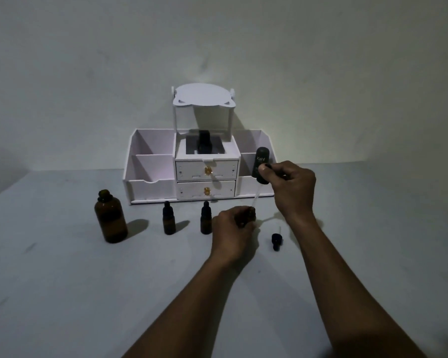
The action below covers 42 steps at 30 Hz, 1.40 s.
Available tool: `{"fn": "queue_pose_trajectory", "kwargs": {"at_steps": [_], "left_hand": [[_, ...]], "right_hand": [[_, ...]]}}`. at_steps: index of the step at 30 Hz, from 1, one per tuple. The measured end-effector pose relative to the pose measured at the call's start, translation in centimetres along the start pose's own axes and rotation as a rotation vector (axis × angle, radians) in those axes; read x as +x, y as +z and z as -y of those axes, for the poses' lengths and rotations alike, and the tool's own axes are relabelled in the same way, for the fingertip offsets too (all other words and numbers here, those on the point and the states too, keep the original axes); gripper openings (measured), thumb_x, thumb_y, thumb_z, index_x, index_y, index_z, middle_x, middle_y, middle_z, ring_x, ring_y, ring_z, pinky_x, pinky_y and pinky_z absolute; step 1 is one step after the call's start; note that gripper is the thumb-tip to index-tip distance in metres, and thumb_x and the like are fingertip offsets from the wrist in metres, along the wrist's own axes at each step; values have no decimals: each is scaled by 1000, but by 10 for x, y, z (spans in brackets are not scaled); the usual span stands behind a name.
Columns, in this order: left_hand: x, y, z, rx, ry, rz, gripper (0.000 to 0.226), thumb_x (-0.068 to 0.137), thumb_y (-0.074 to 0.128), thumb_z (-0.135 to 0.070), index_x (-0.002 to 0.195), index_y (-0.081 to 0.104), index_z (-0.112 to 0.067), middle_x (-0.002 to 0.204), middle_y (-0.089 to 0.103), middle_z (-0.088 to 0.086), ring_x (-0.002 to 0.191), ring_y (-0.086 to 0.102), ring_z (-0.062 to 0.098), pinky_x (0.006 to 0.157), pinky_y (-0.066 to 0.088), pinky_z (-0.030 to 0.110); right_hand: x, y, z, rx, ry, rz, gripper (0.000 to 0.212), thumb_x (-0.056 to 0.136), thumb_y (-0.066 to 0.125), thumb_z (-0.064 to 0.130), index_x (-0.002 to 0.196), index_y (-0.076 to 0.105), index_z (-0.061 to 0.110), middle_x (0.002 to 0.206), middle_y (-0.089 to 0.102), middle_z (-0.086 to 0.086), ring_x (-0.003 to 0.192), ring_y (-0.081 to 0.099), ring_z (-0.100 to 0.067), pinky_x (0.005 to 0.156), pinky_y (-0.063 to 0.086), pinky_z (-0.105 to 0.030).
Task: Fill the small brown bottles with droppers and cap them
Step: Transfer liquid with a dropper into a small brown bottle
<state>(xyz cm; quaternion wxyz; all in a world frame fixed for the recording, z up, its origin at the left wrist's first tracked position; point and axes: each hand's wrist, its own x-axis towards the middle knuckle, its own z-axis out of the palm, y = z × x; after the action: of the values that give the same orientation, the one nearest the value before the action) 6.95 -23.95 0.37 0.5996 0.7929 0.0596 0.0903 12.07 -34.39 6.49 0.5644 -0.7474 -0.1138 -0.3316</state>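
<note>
My left hand [232,228] wraps a small open brown bottle [251,212] that stands on the table, only its neck showing. My right hand [290,184] pinches a large dark dropper [261,164] marked "Kahf", its clear glass tube slanting down to the bottle's mouth. Two capped small brown bottles [169,218] [206,218] stand to the left. A loose black dropper cap [276,240] lies on the table to the right of my left hand. A big open brown bottle [110,217] stands at the far left.
A white organiser [150,177] with two drawers and side compartments stands against the wall behind the bottles. A dark bottle [204,143] sits in its top middle tray. The grey table [88,293] stretches toward me.
</note>
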Motion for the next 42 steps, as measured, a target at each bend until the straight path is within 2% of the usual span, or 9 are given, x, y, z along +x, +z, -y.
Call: {"fn": "queue_pose_trajectory", "kwargs": {"at_steps": [11, 14, 21, 23, 25, 27, 33, 37, 42], "left_hand": [[3, 1, 5, -8, 6, -18, 39, 94, 67, -8, 132, 63, -14, 132, 64, 0, 106, 50, -1, 64, 36, -5], [1, 2, 4, -34, -3, -24, 46, 91, 72, -13, 135, 61, -18, 134, 63, 0, 113, 55, 3, 85, 36, 9], [-18, -17, 6, -55, -16, -23, 66, 87, 76, -13, 146, 48, -27, 145, 53, 3, 133, 50, 20, 105, 44, 34], [-30, -29, 11, -61, -11, -13, 61, 87, 77, -15, 141, 52, -30, 140, 57, 1, 124, 54, 17, 99, 48, 31], [-42, -44, 14, -71, 13, -4, 53, 88, 76, -18, 136, 56, -31, 129, 61, -4, 110, 57, 8, 82, 48, 13], [-52, -64, 17, -57, 48, -5, 47, 88, 76, -21, 131, 59, -31, 120, 63, -9, 104, 60, 4, 68, 46, 7], [-71, -141, 28, -27, 150, -158, 33, 86, 78, -18, 114, 66, -30, 100, 68, -16, 89, 65, -7, 65, 50, 6], [-78, -182, 42, -37, 148, -349, 28, 84, 79, -15, 106, 69, -30, 96, 70, -11, 90, 68, 1, 63, 49, 5], [-73, -223, 53, -79, 152, -566, 27, 83, 78, -9, 91, 69, -33, 86, 68, -17, 87, 68, 2, 60, 48, 6]], "right_hand": [[3, -1, -1, -22, -72, 11, 19, 84, 77, 20, 98, 77, 7, 85, 72, 4, 76, 67, -1, 72, 53, -7], [3, -3, 1, 25, -82, -15, 17, 86, 76, 22, 98, 77, 10, 86, 74, 3, 80, 71, -9, 74, 57, -17], [-2, -6, 16, 74, -177, -105, 12, 89, 72, 18, 100, 74, 16, 88, 72, 3, 83, 71, -14, 76, 59, -25], [-5, -4, 23, 99, -188, -96, 11, 89, 72, 17, 100, 73, 17, 88, 72, 3, 82, 71, -12, 76, 58, -24], [-9, -1, 29, 121, -190, -83, 11, 89, 72, 16, 100, 73, 15, 87, 71, 4, 80, 70, -4, 74, 57, -18], [-15, 6, 36, 153, -183, -62, 11, 89, 71, 15, 99, 73, 14, 87, 71, 5, 79, 69, -1, 73, 56, -15], [-39, 48, 68, 302, -144, 60, 11, 88, 73, 12, 99, 74, 11, 86, 74, -2, 81, 73, -15, 75, 60, -26], [-54, 83, 89, 384, -123, 142, 12, 87, 74, 15, 99, 76, 12, 88, 76, -3, 82, 74, -17, 74, 61, -31], [-65, 124, 123, 487, -88, 174, 11, 86, 74, 9, 98, 75, 11, 83, 74, 6, 76, 72, -2, 70, 57, -18]]}}
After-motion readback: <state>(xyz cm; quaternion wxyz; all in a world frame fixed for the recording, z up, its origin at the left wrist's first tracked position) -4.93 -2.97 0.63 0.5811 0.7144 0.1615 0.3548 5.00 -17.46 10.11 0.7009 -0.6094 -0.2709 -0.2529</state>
